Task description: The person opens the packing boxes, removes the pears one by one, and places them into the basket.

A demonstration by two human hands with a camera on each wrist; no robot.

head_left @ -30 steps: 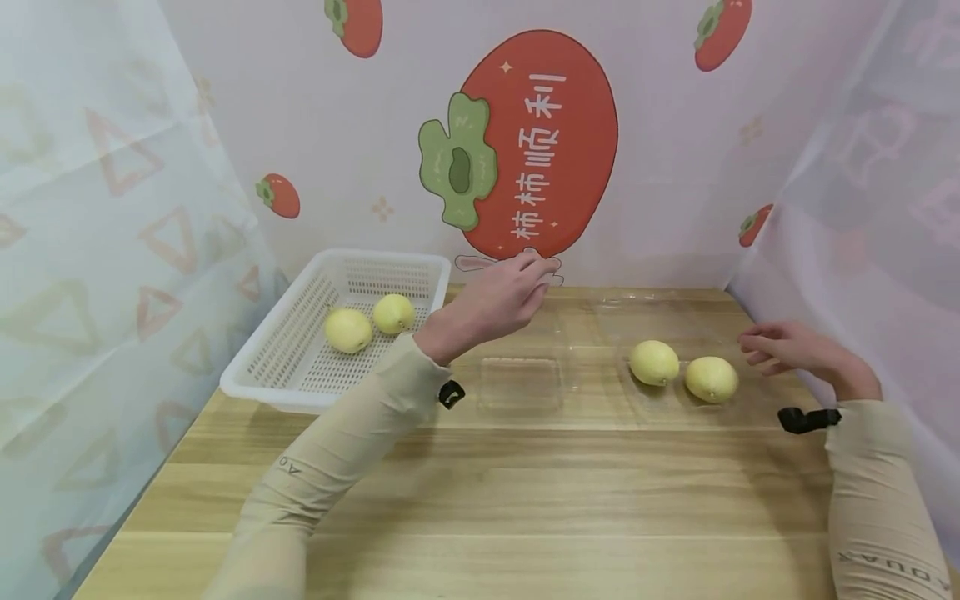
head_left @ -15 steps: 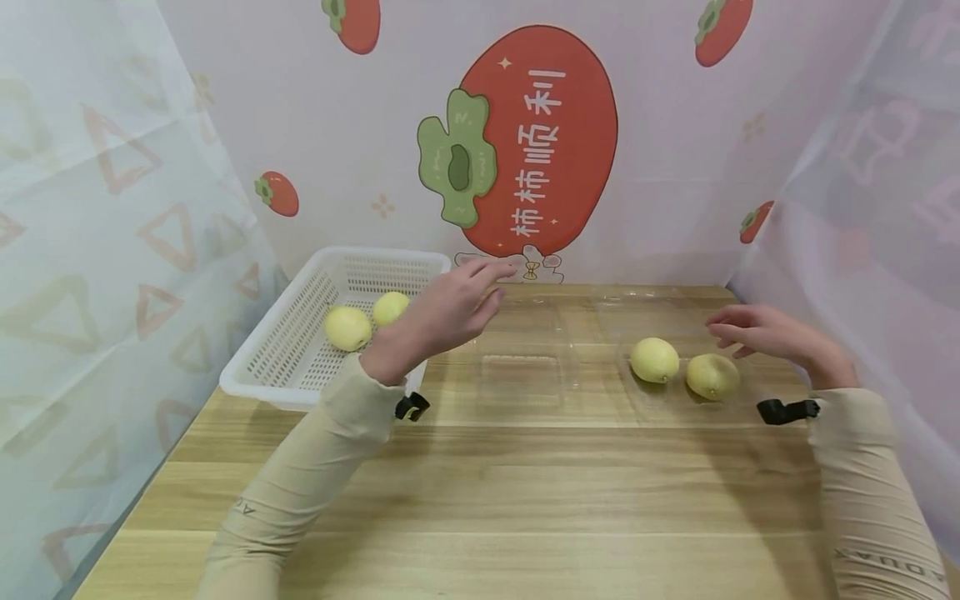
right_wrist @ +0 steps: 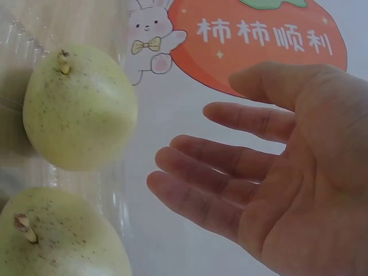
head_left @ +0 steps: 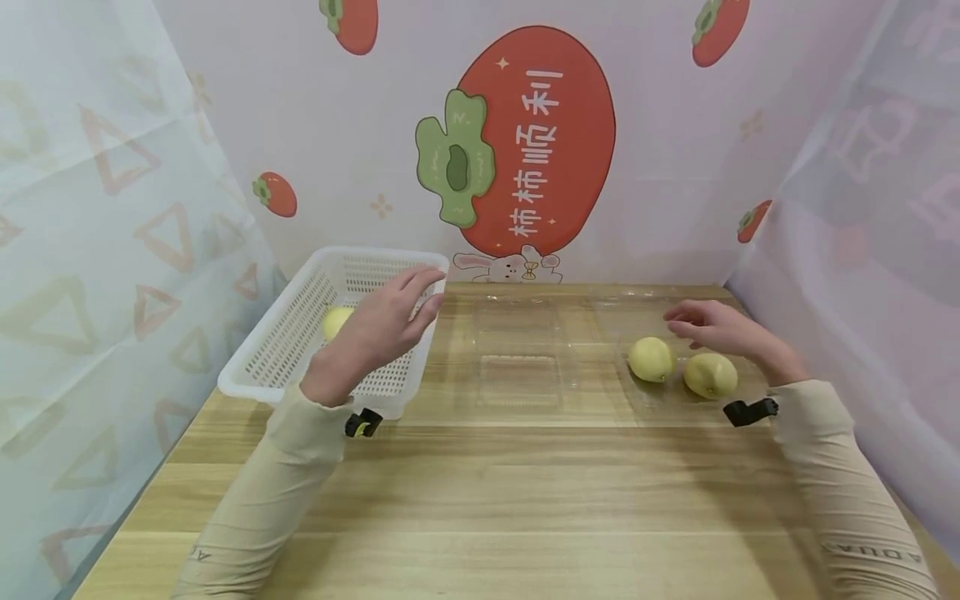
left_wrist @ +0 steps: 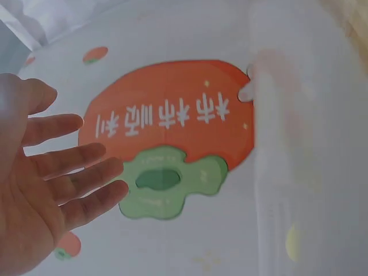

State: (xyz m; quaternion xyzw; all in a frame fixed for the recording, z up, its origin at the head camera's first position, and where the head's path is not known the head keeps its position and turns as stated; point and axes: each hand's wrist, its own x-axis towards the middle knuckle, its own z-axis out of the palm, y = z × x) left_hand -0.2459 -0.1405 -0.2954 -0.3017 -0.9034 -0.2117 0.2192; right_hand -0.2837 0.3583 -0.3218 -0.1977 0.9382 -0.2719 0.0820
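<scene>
My left hand point(head_left: 382, 323) hovers over the white perforated basket point(head_left: 258, 367), its fingers extended and holding nothing. A pale yellow round fruit point(head_left: 337, 322) shows in the basket; the hand hides part of the inside. In the left wrist view the left hand's palm and spread fingers are plain. My right hand point(head_left: 718, 328), loosely bent and holding nothing, hangs just above two fruits, the left one point(head_left: 651, 360) and the right one point(head_left: 710, 376). Both sit in a clear plastic box point(head_left: 637, 293). In the right wrist view these fruits point(right_wrist: 80, 109) are pale yellow-green, speckled and short-stemmed, apart from the hand.
A second clear plastic box point(head_left: 519, 360) lies open between the basket and the fruits. The wooden table point(head_left: 525, 492) stretches toward the front. Printed curtains point(head_left: 652, 217) close in the back and both sides.
My left hand has travelled left from above the middle box to over the basket. My right hand has shifted left over the two fruits, which stay put.
</scene>
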